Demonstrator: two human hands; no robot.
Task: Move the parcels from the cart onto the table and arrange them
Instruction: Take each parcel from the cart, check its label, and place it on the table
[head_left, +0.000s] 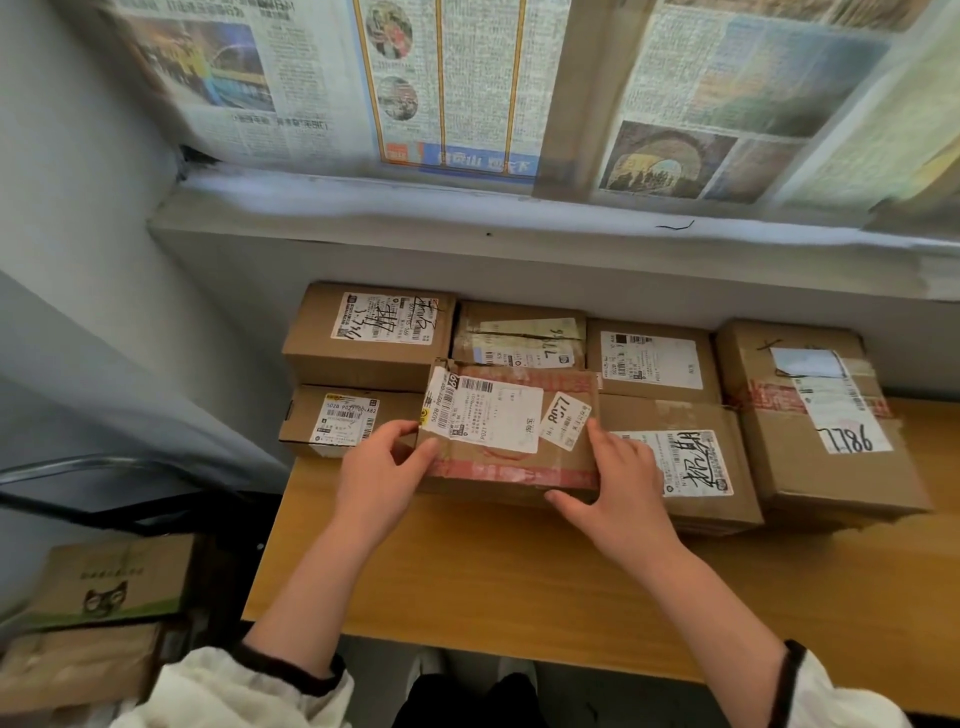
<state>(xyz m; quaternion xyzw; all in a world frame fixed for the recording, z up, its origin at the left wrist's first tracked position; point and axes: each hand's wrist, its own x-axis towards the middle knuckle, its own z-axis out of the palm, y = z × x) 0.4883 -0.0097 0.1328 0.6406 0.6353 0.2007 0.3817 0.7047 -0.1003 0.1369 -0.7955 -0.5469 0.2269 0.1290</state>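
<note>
Grips the taped parcel (511, 431) between both hands: left hand (382, 467) fingers (400, 430) curled on its left end, right hand (618, 478) pinching its right end. Over the bench (519, 571), among other parcels (685, 462).

The parcel (511, 467) I hold bears a sticker (565, 420) reading 8077, the small left box (397, 410) has a label (347, 420) reading 5028 P021-00-A82, and the right box (779, 467) shows 7786 handwritten.
</note>
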